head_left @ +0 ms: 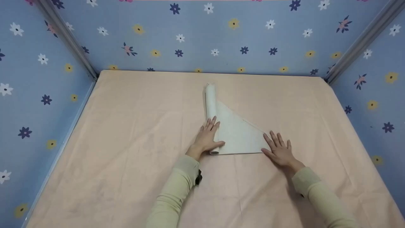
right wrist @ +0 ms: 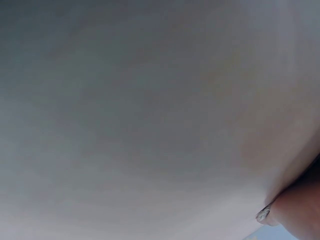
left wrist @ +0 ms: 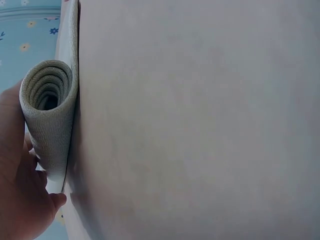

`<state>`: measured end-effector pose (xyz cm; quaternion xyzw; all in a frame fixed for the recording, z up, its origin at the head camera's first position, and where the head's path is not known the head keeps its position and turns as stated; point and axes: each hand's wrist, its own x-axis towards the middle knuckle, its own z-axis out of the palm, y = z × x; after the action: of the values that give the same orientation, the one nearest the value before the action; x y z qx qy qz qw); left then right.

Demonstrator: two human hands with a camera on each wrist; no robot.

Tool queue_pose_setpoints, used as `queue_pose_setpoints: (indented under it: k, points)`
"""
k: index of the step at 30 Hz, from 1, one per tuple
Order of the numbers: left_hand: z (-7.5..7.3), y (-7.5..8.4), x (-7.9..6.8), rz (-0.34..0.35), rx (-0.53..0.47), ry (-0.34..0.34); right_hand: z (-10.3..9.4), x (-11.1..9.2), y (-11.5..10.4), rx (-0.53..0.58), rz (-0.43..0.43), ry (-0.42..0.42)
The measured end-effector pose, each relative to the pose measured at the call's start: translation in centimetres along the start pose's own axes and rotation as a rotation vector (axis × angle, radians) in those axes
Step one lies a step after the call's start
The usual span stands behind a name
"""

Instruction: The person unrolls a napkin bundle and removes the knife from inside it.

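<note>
A pale cloth (head_left: 240,136) lies on the table, its left part wound into a roll (head_left: 211,99). The flat part tapers along a slanted far edge. My left hand (head_left: 207,137) rests on the near half of the roll, fingers extended and thumb out to the right. In the left wrist view, the spiral end of the roll (left wrist: 47,125) faces the camera, with the left hand (left wrist: 22,185) against it. My right hand (head_left: 280,152) lies spread at the flat part's right edge, fingertips touching it. Only part of the right hand (right wrist: 300,212) shows in the right wrist view.
A peach cover (head_left: 126,152) with faint creases spreads over the table. Blue flowered panels (head_left: 202,38) stand behind and at both sides, with grey poles (head_left: 68,39) at the back corners.
</note>
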<state>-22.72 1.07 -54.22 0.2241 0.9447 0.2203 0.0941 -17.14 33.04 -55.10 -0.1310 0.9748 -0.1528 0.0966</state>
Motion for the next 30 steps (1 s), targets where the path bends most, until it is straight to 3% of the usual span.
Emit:
queue_pose_setpoints:
  k: [30]
  points:
    - [-0.32,-0.32,0.03,-0.029,-0.037,-0.023,0.0,0.19,0.1,-0.001,0.015,-0.031]
